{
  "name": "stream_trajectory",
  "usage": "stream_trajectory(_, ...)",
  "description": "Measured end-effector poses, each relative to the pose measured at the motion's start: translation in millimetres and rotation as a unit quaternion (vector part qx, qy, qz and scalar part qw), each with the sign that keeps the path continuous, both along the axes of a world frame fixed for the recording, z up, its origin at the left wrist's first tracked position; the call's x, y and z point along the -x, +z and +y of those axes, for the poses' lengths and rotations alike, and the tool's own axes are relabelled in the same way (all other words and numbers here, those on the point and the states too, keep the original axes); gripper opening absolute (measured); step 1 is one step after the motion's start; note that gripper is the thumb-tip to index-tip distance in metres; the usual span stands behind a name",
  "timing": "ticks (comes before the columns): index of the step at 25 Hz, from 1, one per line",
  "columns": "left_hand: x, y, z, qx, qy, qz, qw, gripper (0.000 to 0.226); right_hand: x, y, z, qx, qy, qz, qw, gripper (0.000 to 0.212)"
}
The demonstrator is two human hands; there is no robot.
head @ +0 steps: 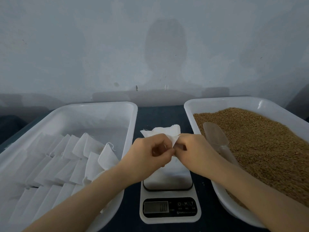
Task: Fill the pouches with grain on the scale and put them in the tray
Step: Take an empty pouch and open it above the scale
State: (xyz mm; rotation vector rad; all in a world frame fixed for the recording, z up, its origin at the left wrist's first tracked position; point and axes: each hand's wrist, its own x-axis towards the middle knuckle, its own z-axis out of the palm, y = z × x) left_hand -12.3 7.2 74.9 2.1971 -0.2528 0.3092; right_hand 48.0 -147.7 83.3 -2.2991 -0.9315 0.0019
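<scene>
- The left hand and right hand each pinched the pouch by its mouth, over the scale at 6 o'clock.
- It looked best to pull the mouth wide and set the pouch flat.
- The tray lay at 9 o'clock.
- Grain and scoop lay at 3 o'clock, under the right arm.

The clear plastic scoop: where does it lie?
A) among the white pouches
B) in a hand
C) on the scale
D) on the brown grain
D: the clear plastic scoop lies on the brown grain in the right-hand white plastic tray.
</scene>
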Motion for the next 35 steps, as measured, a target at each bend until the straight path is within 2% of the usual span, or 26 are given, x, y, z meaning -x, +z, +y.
stream_trajectory(3, 0.8, 2.3, 0.6, -0.006, 0.011, -0.073, 0.997, 0.019, -6.4, 2.6, -1.9, 0.008, -0.029, 0.024, 0.999, 0.017)
stream_trajectory(5, -3.9, 3.5, 1.3, 0.000, 0.067, -0.099, 0.993, 0.021, -8.7, 4.7, -4.5, -0.005, -0.046, 0.052, 0.998, 0.016)
stream_trajectory(7, -9.8, 3.8, 6.3, 0.028, 0.158, -0.051, 0.986, 0.028, -9.9, 6.7, -9.1, -0.048, -0.043, 0.097, 0.993, 0.019)
stream_trajectory(9, -14.6, 2.2, 13.9, 0.070, 0.199, 0.017, 0.977, 0.026, -10.2, 9.0, -13.7, -0.059, -0.038, 0.103, 0.992, 0.020)
stream_trajectory(11, -16.2, 2.1, 19.2, 0.069, 0.212, 0.022, 0.975, 0.007, -11.3, 10.4, -16.7, -0.058, -0.045, 0.091, 0.993, 0.014)
stream_trajectory(14, -17.0, 0.9, 21.1, 0.055, 0.215, 0.013, 0.975, 0.023, -12.8, 12.2, -18.0, -0.109, -0.059, 0.143, 0.982, 0.016)
stream_trajectory(18, -18.7, -0.9, 23.0, 0.042, 0.230, 0.032, 0.972, 0.026, -19.5, 10.9, -19.1, -0.145, -0.085, 0.220, 0.961, 0.030)
stream_trajectory(20, -19.2, -1.1, 22.0, 0.044, 0.245, 0.055, 0.967, 0.027, -21.5, 10.8, -19.4, -0.149, -0.095, 0.227, 0.958, 0.024)
stream_trajectory(22, -16.1, -0.6, 16.7, 0.035, 0.240, 0.046, 0.969, 0.013, -21.4, 10.6, -20.0, -0.145, -0.102, 0.223, 0.959, 0.013)
stream_trajectory(23, -12.6, -0.6, 13.6, 0.009, 0.225, 0.012, 0.974, 0.020, -18.6, 12.1, -19.7, -0.136, -0.104, 0.218, 0.961, 0.007)
stream_trajectory(25, -6.7, -1.1, 6.4, -0.096, 0.157, -0.103, 0.977, 0.066, -13.4, 13.6, -18.2, -0.106, -0.095, 0.189, 0.972, 0.025)
stream_trajectory(27, -7.3, -7.3, -0.6, -0.239, 0.111, -0.178, 0.948, 0.089, -10.2, 14.5, -16.3, -0.087, -0.096, 0.178, 0.975, 0.037)
stream_trajectory(28, -7.6, -8.9, -3.7, -0.280, 0.106, -0.186, 0.936, 0.093, -10.2, 14.1, -15.7, -0.084, -0.101, 0.185, 0.974, 0.040)
stream_trajectory(30, -9.5, -10.8, -4.8, -0.287, 0.113, -0.175, 0.935, 0.094, -10.1, 14.0, -14.6, -0.074, -0.112, 0.194, 0.972, 0.045)
stream_trajectory(33, -9.7, -12.6, 1.5, -0.266, 0.125, -0.166, 0.941, 0.080, -11.4, 12.1, -14.9, -0.071, -0.117, 0.197, 0.971, 0.049)
stream_trajectory(35, -10.3, -14.1, 2.8, -0.272, 0.116, -0.160, 0.942, 0.072, -9.4, 11.9, -15.1, -0.065, -0.090, 0.185, 0.976, 0.044)
